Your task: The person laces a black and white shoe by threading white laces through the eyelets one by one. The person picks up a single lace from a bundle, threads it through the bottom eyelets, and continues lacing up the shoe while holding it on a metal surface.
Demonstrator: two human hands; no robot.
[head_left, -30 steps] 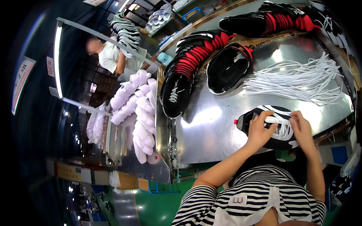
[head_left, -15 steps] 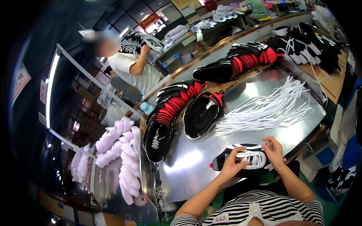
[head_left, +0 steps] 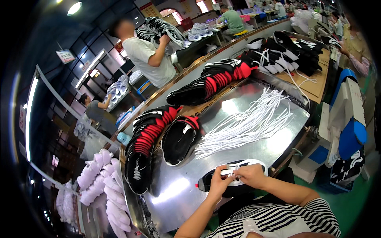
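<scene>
At the frame's lower centre, I have left hand point(head_left: 219, 182) and right hand point(head_left: 254, 175) pinching white laces point(head_left: 227, 172) on a black shoe point(head_left: 235, 191).

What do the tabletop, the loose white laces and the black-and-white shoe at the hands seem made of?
Tabletop: smooth, shiny metal, perhaps steel, given its bright glare. 
Loose white laces: probably woven textile, fibre unclear; the thin strands curve softly. 
Black-and-white shoe: dark parts look matte, maybe fabric; too small to be sure.
</scene>
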